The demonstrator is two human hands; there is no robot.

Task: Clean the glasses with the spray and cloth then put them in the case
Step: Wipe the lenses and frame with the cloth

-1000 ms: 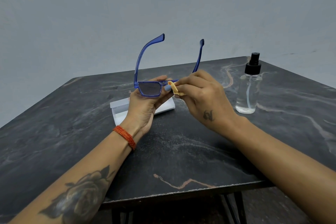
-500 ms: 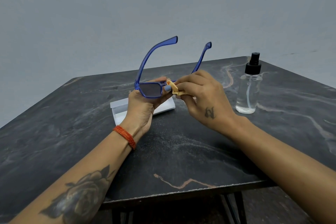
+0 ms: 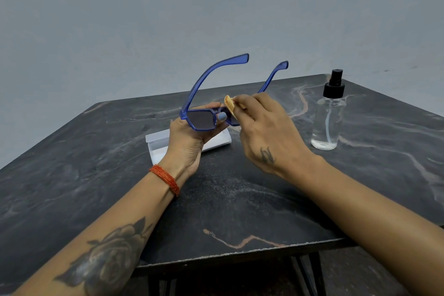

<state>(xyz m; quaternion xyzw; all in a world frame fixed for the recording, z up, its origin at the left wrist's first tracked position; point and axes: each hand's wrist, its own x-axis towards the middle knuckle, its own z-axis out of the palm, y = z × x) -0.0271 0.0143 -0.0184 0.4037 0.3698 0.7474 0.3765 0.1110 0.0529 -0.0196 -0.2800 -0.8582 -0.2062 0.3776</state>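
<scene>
Blue-framed glasses [image 3: 200,119] with dark lenses are held above the table, temples pointing up and away. My left hand [image 3: 189,138] grips the frame round the left lens, thumb on the bridge. My right hand [image 3: 262,132] pinches a small yellow cloth [image 3: 230,105] against the right lens, which it mostly hides. A white open case [image 3: 159,143] lies on the table under my left hand, partly covered. A clear spray bottle [image 3: 329,118] with a black pump stands upright to the right.
The dark marble-patterned table [image 3: 228,199] spreads wide around the hands, its front edge close to me. A plain grey wall rises behind it. Black table legs show below the front edge.
The glasses have tilted so the temples lean further right. My right hand has shifted with the cloth over the right lens, and the cloth now sticks up above the frame.
</scene>
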